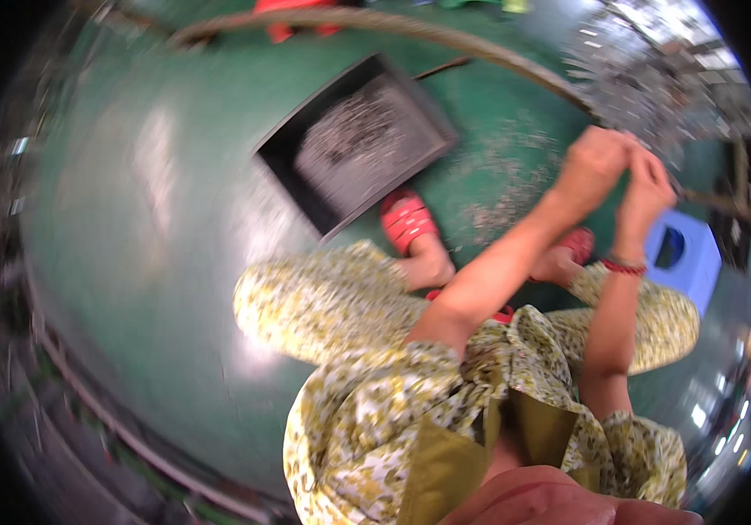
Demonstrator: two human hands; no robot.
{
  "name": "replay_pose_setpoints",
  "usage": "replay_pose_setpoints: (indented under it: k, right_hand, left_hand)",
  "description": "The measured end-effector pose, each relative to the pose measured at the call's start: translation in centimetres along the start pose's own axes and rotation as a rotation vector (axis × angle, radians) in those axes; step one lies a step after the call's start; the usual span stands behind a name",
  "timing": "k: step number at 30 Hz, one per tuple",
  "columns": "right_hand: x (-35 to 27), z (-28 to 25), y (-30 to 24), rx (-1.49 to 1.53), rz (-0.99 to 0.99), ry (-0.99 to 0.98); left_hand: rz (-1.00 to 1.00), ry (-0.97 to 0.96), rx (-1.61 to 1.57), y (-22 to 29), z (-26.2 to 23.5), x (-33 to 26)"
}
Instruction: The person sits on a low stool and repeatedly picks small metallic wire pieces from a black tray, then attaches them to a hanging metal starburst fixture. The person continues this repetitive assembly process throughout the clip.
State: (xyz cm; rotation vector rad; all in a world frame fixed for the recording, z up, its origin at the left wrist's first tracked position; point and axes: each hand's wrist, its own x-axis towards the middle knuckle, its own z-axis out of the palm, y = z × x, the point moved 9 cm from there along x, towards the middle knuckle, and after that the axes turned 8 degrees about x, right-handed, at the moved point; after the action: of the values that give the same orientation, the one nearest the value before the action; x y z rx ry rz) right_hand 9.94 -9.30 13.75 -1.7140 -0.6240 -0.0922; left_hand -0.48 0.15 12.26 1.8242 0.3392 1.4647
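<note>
Both hands meet at the upper right, raised beside a blurred mass of thin, shiny pieces [629, 83]. My left hand [597, 162] is closed, its fingers bent toward the other hand. My right hand [645, 185], with a red bead bracelet [624, 267] at the wrist, pinches at the same spot, fingertips pressed together. Whatever lies between the fingers is too small and smeared to make out. On the floor in front of my feet is a black rectangular tray [327, 197], holding a heap of small grey pieces [354, 127].
A long brown bar [428, 31] curves across the top. Small pale bits [502, 188] lie scattered over the green floor [157, 350]. A blue plastic stool [695, 254] stands at the right, and a red plastic object [297, 16] at the far top. My feet wear red sandals [406, 220].
</note>
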Motion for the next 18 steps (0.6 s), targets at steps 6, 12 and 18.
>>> replay_pose_setpoints:
  k: [6, 12, 18]
  right_hand:
    - [0.4, 1.2, 2.1, 0.235, 0.202, -0.115]
    - [2.7, 1.1, 3.8, 0.089, 0.202, -0.343]
    - [2.5, 0.5, 1.4, -0.045, 0.114, -0.258]
  left_hand:
    - [-0.102, 0.063, -0.081, -1.8, -0.8, -0.2]
    - [-0.226, -0.063, -0.04, -4.3, -1.5, -0.8]
    - [-0.712, 0.097, 0.54, -12.7, -20.9, -5.8]
